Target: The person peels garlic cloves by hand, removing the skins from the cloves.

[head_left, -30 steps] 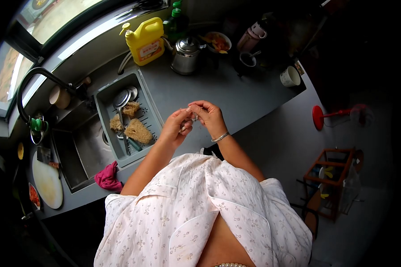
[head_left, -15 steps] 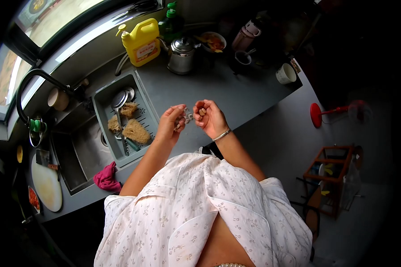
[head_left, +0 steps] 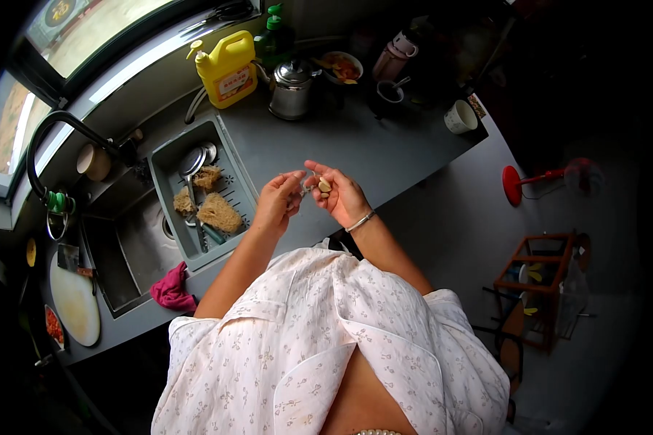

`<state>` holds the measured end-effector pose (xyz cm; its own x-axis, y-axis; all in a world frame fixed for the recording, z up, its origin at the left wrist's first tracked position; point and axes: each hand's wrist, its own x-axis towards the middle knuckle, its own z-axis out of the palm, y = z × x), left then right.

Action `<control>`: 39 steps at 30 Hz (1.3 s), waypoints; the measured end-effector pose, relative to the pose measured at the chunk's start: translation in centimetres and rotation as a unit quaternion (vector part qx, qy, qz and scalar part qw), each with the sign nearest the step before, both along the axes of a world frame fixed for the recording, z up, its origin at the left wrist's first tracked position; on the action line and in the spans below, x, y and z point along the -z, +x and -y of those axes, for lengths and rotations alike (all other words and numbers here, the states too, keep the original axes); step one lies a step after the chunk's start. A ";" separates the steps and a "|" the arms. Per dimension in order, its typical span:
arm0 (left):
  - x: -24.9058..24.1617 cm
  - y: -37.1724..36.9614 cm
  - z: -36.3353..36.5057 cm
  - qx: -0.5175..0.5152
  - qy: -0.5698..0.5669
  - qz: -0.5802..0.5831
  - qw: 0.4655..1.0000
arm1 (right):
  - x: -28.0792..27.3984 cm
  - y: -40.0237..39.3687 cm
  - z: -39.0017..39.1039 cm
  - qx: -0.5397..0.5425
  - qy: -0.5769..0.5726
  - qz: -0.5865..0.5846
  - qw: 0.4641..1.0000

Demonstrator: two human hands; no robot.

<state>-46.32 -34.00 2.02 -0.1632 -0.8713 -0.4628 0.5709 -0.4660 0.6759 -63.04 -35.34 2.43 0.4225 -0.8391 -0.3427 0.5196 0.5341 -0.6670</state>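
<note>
Over the counter in the head view, my two hands are held close together with fingertips nearly meeting. My right hand (head_left: 339,196), with a bracelet at its wrist, is curled round a few pale garlic cloves (head_left: 324,187) that lie against its fingers and palm. Its index finger and thumb reach toward the other hand. My left hand (head_left: 277,201) is closed, thumb and fingers pinched on whitish garlic skin (head_left: 294,201). More thin pale scraps show between the hands, and the left palm is hidden.
Left of my hands lies a grey drainer tray (head_left: 233,156) with ladles and loofah pieces (head_left: 220,212), beside the sink (head_left: 141,250). A pink cloth (head_left: 173,288) hangs at the front edge. Behind stand a yellow jug (head_left: 227,69), a steel kettle (head_left: 292,90) and a paper cup (head_left: 461,117).
My right hand has moved slightly left, closer to the left hand, and its index finger has straightened. The cloves in it show more plainly. My left hand has hardly moved.
</note>
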 end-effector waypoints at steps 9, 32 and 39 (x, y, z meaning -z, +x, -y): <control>0.8 -0.4 -0.5 0.037 0.007 -0.015 0.999 | -0.3 0.7 -1.3 -0.020 -0.067 -0.137 0.988; 2.8 -1.0 1.0 0.050 0.061 -0.041 0.996 | -0.4 1.6 -2.6 0.058 -0.103 -0.229 0.966; 1.7 0.0 -0.1 0.071 0.048 -0.043 0.995 | -0.4 3.5 -2.6 0.080 -0.099 -0.250 0.960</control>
<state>-46.33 -33.87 0.33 -0.3231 -0.7888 -0.5228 0.5483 -0.6063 0.5759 -59.54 -32.79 2.88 0.1076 -0.9490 -0.2963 0.1730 0.3113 -0.9344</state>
